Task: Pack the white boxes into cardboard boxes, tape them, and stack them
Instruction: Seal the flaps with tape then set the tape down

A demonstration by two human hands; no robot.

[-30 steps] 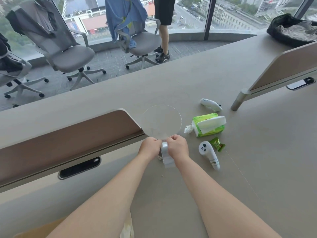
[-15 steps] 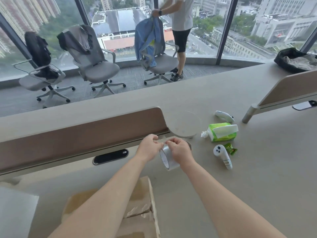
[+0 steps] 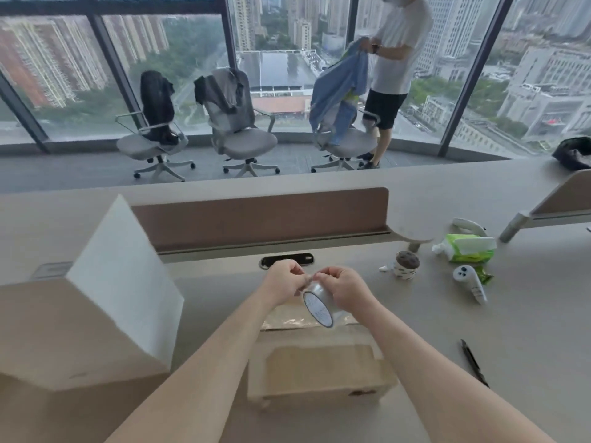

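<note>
A roll of clear tape [image 3: 318,306] hangs above the desk, gripped by my right hand [image 3: 343,290]. My left hand [image 3: 283,282] pinches at the tape's edge on top of the roll, fingertips touching the right hand's. Below my hands a cardboard box [image 3: 319,369] lies on the desk with shiny tape across its far top edge. At the left stands a large cardboard box [image 3: 64,340], and a white box [image 3: 124,276] sits tilted against or in it.
A brown desk divider [image 3: 256,215] runs behind my hands. To the right lie a paper cup [image 3: 406,265], a green tissue pack [image 3: 468,249], two white controllers [image 3: 470,282], and a black pen [image 3: 475,362]. Office chairs and a person stand by the windows.
The view has risen and shifted left, bringing the boxes into sight. My hands and the tape roll came back toward me, over the cardboard box.
</note>
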